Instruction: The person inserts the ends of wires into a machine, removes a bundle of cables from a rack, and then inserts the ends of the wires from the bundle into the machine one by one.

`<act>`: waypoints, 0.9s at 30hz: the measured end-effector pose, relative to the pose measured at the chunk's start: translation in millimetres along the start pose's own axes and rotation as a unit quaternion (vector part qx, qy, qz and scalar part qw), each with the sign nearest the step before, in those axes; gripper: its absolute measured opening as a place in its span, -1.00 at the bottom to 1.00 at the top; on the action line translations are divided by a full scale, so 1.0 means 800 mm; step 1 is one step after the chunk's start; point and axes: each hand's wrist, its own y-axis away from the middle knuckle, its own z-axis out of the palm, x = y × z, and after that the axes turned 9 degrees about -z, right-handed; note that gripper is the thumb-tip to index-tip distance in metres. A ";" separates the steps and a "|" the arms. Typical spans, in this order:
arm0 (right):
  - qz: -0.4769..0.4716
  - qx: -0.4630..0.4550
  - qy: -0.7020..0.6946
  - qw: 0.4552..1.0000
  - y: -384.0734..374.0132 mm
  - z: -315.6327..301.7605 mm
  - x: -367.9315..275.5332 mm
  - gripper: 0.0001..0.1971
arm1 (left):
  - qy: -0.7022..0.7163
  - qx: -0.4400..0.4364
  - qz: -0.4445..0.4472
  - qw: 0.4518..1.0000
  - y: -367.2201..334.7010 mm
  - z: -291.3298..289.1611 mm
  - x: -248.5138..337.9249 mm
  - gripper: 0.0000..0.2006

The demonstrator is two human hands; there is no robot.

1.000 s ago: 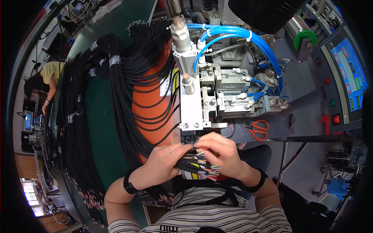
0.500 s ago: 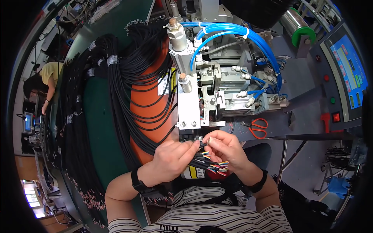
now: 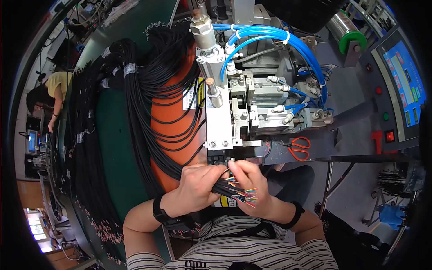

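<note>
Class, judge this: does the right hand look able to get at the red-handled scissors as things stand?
Probably yes: the red-handled scissors lie to the right of the right hand, with nothing seen in between, though its fingers are at the black cables.

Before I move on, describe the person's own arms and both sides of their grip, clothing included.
The left grip and right grip are ungloved. Each wrist wears a black band. The sleeves are short, whitish with thin dark stripes.
</note>
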 end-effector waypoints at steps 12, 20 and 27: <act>0.265 -0.055 -0.380 0.884 -0.018 -0.036 0.023 -0.79 | 0.020 -0.028 -0.007 0.999 0.002 -0.001 -0.009 -0.71; 0.211 -0.094 -0.332 0.915 -0.021 -0.045 0.031 -0.82 | 0.100 -0.132 -0.021 0.986 -0.005 -0.013 -0.018 -0.68; 0.059 -0.156 -0.015 0.986 -0.031 -0.043 0.021 -0.95 | -0.071 -0.113 0.013 0.991 0.004 -0.003 -0.003 -0.54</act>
